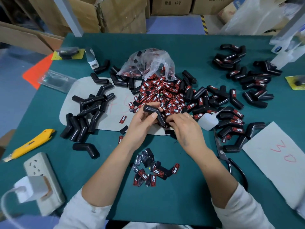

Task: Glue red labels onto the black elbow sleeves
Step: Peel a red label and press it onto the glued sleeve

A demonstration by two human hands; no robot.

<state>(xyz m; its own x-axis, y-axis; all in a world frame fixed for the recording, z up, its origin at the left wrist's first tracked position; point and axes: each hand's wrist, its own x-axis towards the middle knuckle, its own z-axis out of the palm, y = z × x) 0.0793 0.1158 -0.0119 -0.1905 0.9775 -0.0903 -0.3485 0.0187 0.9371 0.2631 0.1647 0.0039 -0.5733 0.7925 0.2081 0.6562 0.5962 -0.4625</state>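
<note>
My left hand (143, 123) grips a black elbow sleeve (154, 113) above the grey mat (109, 119), thumb on its bend. My right hand (184, 128) has its fingers curled at the sleeve's lower end; what they pinch is hidden. Behind the hands lies a heap of red labels (163, 95) spilling from a clear plastic bag (148, 63). Plain black sleeves (87, 111) are piled at the left. Sleeves bearing red labels (234, 119) lie at the right. A white glue bottle (208, 120) lies just right of my right hand.
A small heap of labels and black backings (151, 169) sits between my forearms. A yellow utility knife (31, 143) and a power strip with charger (41, 182) are at the left. Scissors (222, 154) and white paper (279, 156) lie at the right. Cardboard boxes (115, 14) stand behind the table.
</note>
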